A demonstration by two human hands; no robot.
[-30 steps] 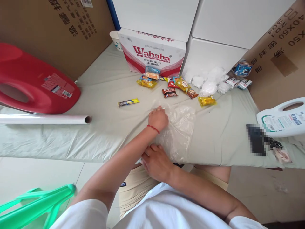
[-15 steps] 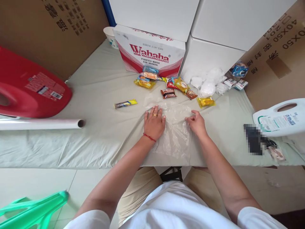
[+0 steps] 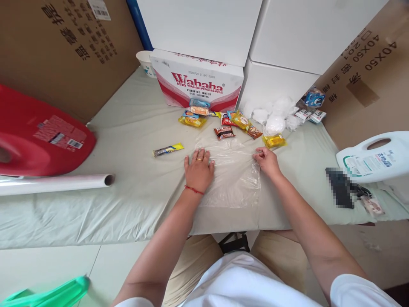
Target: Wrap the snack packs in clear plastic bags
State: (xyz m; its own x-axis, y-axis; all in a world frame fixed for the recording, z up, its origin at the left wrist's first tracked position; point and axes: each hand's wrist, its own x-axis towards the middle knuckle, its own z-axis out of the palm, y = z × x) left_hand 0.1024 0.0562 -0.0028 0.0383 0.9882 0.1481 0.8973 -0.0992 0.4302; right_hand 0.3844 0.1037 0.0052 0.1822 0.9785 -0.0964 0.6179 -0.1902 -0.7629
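Note:
A clear plastic bag (image 3: pixel 231 181) lies spread on the cloth-covered table in front of me. My left hand (image 3: pixel 198 170) rests flat on its left side, fingers stretched out. At the bag's right edge, my right hand (image 3: pixel 267 161) pinches the thin film between thumb and fingers. Just beyond the bag are a brown snack packet (image 3: pixel 224 132) and a yellow snack packet (image 3: pixel 274 141). A narrow yellow-and-dark snack stick (image 3: pixel 168 149) lies to the left of my left hand.
More wrapped snacks (image 3: pixel 193 120) lie before a Wahaha water carton (image 3: pixel 198 85). Crumpled white plastic bags (image 3: pixel 275 117) sit at the back right. A red jug (image 3: pixel 44 132) and a film roll (image 3: pixel 57 183) stand left; a white detergent bottle (image 3: pixel 377 155) lies right.
My left hand has slid left and my right hand slightly right, drawing the plastic bag out wider and flatter between them. The view has also shifted a little.

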